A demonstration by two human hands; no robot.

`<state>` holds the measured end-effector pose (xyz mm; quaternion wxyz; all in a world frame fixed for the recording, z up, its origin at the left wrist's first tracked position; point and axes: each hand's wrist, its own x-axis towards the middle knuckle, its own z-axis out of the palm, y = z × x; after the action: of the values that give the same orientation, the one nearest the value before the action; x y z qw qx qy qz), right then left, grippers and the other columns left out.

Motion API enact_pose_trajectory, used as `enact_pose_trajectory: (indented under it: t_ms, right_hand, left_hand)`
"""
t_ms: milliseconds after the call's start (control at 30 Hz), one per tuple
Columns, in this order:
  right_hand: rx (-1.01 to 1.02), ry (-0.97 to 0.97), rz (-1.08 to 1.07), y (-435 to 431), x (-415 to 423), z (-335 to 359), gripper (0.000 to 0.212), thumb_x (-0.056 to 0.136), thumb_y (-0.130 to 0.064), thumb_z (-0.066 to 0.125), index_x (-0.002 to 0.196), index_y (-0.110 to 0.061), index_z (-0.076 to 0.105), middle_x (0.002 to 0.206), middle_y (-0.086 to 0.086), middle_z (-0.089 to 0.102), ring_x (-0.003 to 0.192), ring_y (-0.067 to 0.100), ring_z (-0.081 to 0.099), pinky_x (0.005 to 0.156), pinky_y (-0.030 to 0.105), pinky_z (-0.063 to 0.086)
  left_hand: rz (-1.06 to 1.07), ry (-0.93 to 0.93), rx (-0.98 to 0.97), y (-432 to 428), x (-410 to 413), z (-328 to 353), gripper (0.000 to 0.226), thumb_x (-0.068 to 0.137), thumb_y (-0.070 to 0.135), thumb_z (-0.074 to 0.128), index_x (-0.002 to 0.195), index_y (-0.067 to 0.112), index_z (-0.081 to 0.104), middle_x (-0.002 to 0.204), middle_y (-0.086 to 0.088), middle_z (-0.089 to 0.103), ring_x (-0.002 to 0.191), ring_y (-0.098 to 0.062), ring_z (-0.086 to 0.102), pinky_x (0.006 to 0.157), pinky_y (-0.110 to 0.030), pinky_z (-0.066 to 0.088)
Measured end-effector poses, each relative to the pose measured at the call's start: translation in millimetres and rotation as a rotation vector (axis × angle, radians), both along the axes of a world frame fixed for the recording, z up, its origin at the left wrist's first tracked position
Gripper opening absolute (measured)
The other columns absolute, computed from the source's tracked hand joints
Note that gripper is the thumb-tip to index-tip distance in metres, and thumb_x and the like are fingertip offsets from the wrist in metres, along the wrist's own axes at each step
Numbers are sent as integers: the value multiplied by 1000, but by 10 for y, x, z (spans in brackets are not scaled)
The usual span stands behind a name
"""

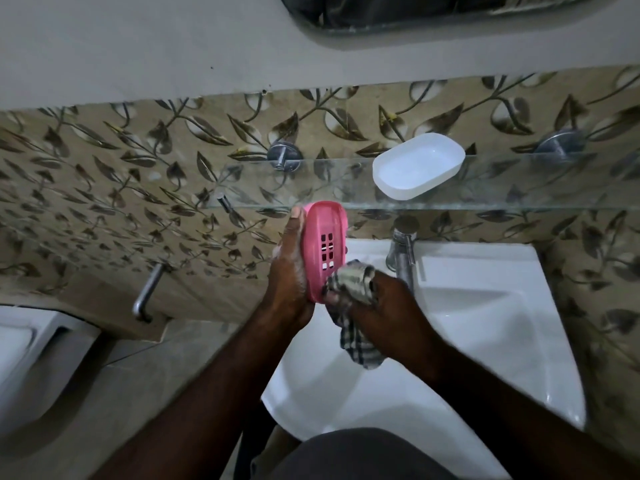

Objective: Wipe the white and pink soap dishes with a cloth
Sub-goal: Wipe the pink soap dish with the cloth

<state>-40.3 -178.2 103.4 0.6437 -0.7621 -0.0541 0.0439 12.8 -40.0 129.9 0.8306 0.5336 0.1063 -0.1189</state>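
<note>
My left hand (289, 271) grips the pink soap dish (325, 244) on its edge, with its slotted face turned toward my right hand. My right hand (377, 299) holds a checked cloth (353, 296) bunched against the dish's lower end, and the cloth's tail hangs down below my wrist. Both hands are just above the left rim of the white sink (485, 306). The white soap dish (418, 165) lies open side up on the glass shelf (519, 188), apart from both hands.
A chrome tap (401, 251) stands right behind my right hand. Metal pegs (284, 155) carry the shelf on the leaf-patterned tile wall. A chrome handle (149, 292) and a white toilet (27, 358) are at the left. A mirror (398, 12) hangs above.
</note>
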Motion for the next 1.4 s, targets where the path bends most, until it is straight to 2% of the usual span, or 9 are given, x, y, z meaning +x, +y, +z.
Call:
enact_pose_trajectory:
  t_ms: [167,333,433,600,867,1000,1133,1267,1400]
  right_hand:
    - [-53,62,-153,2,59,-2,6,87,-22,70,91,-18,72,82,-3,75,80,14,72,81,43,56]
    - [134,99,3,105,-146,71,8,88,-22,67,94,-19,71,86,2,75,81,18,73,79,44,59]
    - [35,-2,2,90,-120,66,7,89,-20,66,95,-19,70,85,-1,74,82,15,71,78,37,57]
    - [12,39,-102,-45,6,37,8,92,-12,65,96,-8,70,84,9,74,81,25,71,79,47,55]
    - [134,37,-48,63,-144,86,14,86,-30,65,93,-20,71,83,6,75,78,27,72,74,44,59]
    - [44,-4,-203,-3,23,77,22,87,-12,70,85,-34,71,82,-12,75,79,5,71,77,28,55]
    - [125,15,-195,49,-9,123,16,85,-17,71,93,-31,72,89,-12,76,88,6,71,85,35,56]
    - [146,-33,-43,125,-131,209,22,81,-28,68,103,-28,70,96,-10,76,91,5,71,82,28,57]
    - [30,-63,-164,74,-32,196,20,84,-18,72,102,-26,70,97,-11,75,92,0,69,85,29,54]
  left_hand:
    - [-28,-44,66,-120,-84,-54,93,58,71,73,119,3,61,97,-20,65,61,-22,60,47,-27,52]
    - [95,-143,108,-126,-80,-88,55,77,49,66,107,2,66,87,-17,71,78,-29,67,81,-49,53]
    - [113,-169,89,-119,-56,-72,45,82,47,60,101,7,69,85,-15,73,76,-26,68,77,-43,53]
    - [66,-193,73,-130,-120,-56,66,70,60,69,107,5,69,95,-20,70,81,-30,66,68,-39,56]
    - [154,-339,158,-125,-144,-18,68,72,64,68,106,6,69,93,-18,73,87,-33,68,81,-49,54]
    - [144,-282,71,-193,-207,23,70,67,64,73,110,9,68,97,-20,70,88,-32,67,72,-41,56]
    - [192,-269,41,-216,-225,48,84,63,63,76,116,-1,62,97,-22,69,83,-32,66,67,-38,57]
    - [176,-204,-19,-178,-169,114,103,47,70,81,118,-1,61,103,-24,68,91,-34,68,86,-45,55]
    - [185,-149,-81,-153,-140,91,106,51,69,77,128,-1,55,109,-28,64,87,-35,67,89,-50,51]
